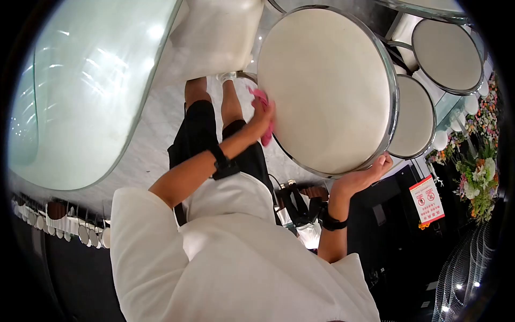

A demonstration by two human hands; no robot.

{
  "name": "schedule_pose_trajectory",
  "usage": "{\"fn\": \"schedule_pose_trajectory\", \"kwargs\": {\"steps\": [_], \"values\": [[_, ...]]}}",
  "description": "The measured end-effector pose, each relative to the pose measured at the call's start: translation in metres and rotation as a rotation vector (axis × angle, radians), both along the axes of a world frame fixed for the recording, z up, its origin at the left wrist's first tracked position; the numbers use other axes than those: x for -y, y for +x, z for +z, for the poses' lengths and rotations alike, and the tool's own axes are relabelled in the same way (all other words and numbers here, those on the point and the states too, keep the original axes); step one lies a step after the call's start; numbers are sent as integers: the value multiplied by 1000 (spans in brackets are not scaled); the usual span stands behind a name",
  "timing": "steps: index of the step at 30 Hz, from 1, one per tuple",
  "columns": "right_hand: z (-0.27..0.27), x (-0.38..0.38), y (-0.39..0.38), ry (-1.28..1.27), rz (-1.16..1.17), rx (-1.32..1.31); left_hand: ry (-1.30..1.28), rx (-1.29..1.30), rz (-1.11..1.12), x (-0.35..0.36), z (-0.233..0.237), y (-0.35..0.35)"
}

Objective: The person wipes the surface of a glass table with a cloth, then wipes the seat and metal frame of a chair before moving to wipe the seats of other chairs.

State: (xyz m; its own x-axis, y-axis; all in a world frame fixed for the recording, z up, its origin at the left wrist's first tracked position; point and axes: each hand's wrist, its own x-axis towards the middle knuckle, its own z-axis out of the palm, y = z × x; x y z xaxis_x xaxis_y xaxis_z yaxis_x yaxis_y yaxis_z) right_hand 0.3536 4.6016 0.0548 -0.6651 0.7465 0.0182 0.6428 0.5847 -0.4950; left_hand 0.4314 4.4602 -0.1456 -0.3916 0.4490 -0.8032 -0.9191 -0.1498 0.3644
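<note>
Wiping the rim looks like the job here. The left hand [264,119], center of the frame, is closed around a pink cloth [260,97] and presses it to the left edge of the round top [327,86]. The right hand [365,174], lower right of that top, lies open against the chrome rim, steadying it. I'd fold the cloth over the edge, follow the rim in one sweep and brace firmly so nothing tips. The surface looks white and spotless. Two smaller tops [448,51] sit upper right, with marble floor [155,123] center left and flowers [480,172] at the right edge.
</note>
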Motion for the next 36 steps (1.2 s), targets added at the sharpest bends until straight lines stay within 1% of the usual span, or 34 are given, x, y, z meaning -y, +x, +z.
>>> {"fn": "schedule_pose_trajectory", "kwargs": {"steps": [1, 2, 4, 5, 7, 8, 9, 11, 12, 13, 14, 15, 16, 17, 18, 19, 20, 21, 22, 23, 24, 26, 27, 29, 30, 31, 32, 33, 34, 35, 36], "values": [[-1, 0, 0, 1, -5, -5, 20, -44, -100, 1, 6, 3], [-1, -1, 0, 1, 10, 0, 25, -46, -105, 3, 14, 7], [1, -5, 2, 10, 24, 6, -70, -368, -168, 8, 44, -6], [0, -7, 4, -1, 43, 7, -64, -375, -173, 6, 41, -6], [-2, -10, 3, -3, 42, -26, -515, -1213, -348, 2, 12, -11], [0, -9, 3, -59, 49, -36, -368, -777, -325, -4, -19, -5], [1, -9, 2, -113, 51, -50, -570, -590, -432, 11, 26, -55], [3, -9, 0, -110, 34, -132, -304, -177, -126, 0, -21, -62], [0, -8, 1, -173, 42, -165, -291, -232, -147, 5, -27, -67], [2, -9, 2, -233, 58, -205, -219, -17, -129, 10, -24, -77], [3, -11, 2, -216, 39, -266, -151, 196, -116, 11, -20, -88], [18, -14, 3, -205, 23, -234, -148, 227, -50, 5, 8, -95], [9, -11, 0, -206, 0, -179, -50, 277, -4, 6, 12, -96], [-1, -10, 6, -201, -31, -232, -43, 178, 70, -3, 16, -85], [10, -15, 12, -172, -7, -228, 50, 202, -59, -5, 60, -97], [8, -17, 3, -140, 12, -188, 125, 297, -117, -8, 67, -102], [9, -10, -3, -174, -34, -150, 152, 101, -134, -11, 95, -110], [19, -8, -1, -153, -73, -252, 263, 60, -181, -14, 126, -119], [13, -8, -5, -133, -41, -182, 230, 122, -258, -14, 143, -134], [7, -8, -7, -113, -11, -111, 240, 78, -309, -15, 153, -141], [17, -10, -4, -81, -58, -204, 258, -99, -334, -21, 177, -143], [11, -11, -5, -109, 10, -115, 310, -343, -355, -25, 206, -157], [19, -15, -2, -86, -35, -189, 326, -410, -413, -33, 226, -160], [6, -14, -9, 0, 53, -254, 139, -978, -370, -40, 225, -166], [14, -15, -3, -38, 35, -245, 85, -1144, -420, -48, 238, -166], [19, -16, 2, -21, 19, -290, 99, -1190, -433, -55, 235, -163], [17, -17, 0, -33, 80, -370, 53, -1287, -436, -64, 219, -168], [15, -16, 6, -46, 139, -445, 6, -1378, -441, -69, 213, -167], [7, -15, 0, -58, 192, -416, 11, -1387, -485, -72, 205, -175], [-1, -7, -4, -47, 176, -434, 24, -1406, -497, -75, 200, -184], [10, 3, 15, 16, 256, -434, 2, -1429, -540, -79, 200, -171]]}}
